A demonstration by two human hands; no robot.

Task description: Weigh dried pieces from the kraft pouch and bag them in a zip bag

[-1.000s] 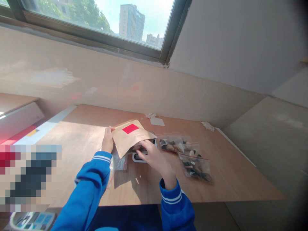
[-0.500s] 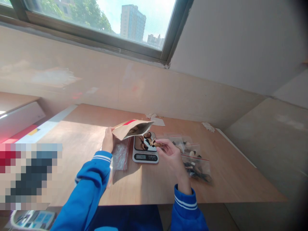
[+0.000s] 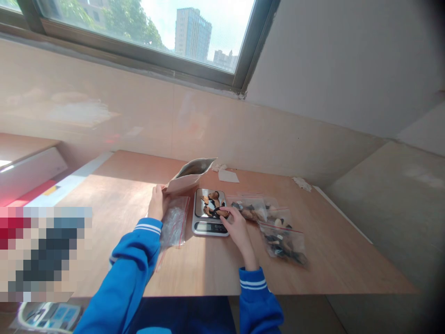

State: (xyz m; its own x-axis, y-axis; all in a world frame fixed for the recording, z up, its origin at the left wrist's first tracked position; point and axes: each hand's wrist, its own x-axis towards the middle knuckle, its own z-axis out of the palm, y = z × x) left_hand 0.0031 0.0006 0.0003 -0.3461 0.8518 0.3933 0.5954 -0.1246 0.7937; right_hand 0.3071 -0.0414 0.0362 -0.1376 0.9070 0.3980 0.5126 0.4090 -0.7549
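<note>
My left hand (image 3: 157, 202) grips the bottom corner of a brown paper pouch (image 3: 189, 175), held tilted with its open mouth facing up and toward me. A small digital scale (image 3: 210, 217) lies on the wooden table (image 3: 208, 264) with several dark and brown dried pieces (image 3: 212, 202) on its platform. My right hand (image 3: 234, 225) rests at the scale's right edge, fingers pinched on a dark piece there. An empty clear zip bag (image 3: 173, 222) lies flat between my left hand and the scale.
Clear zip bags of dried pieces (image 3: 282, 241) lie to the right of the scale. Paper scraps (image 3: 227, 176) sit at the table's far edge by the wall. A window is above. A device (image 3: 48, 315) lies at the lower left.
The pouch, which covered the scale with its red label up, has swung up and back, mouth now toward me. My right hand left the pouch and dropped onto the scale's pieces.
</note>
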